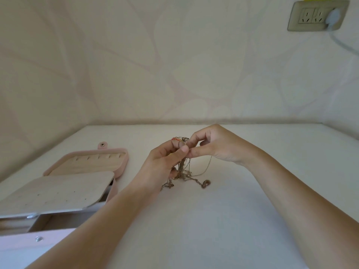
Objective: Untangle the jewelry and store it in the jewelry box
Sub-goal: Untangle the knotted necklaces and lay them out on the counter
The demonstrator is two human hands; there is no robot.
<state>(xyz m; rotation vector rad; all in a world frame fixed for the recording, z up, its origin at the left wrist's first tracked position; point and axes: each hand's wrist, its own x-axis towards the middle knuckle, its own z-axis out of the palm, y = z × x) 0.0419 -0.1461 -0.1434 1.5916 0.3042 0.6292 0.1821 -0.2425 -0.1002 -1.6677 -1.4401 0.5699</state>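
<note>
Between left hand (pixel 165 160) and right hand (pixel 215 144), jewelry (pixel 183 167).

Upper part of the jewelry tangle (pixel 183 168) hidden behind the left hand (pixel 165 160), single chains too fine to be told apart, jewelry box (pixel 125 160) cut off by the left edge, cable (pixel 342 43) cut off at the right edge

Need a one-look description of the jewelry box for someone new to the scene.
Start at the white tabletop against the patterned wall. On its left side, left of the left hand holding the chain tangle, the jewelry box lies open. It is the only pink-edged case, with beige slotted lining and a snap tab at its far edge.
</note>
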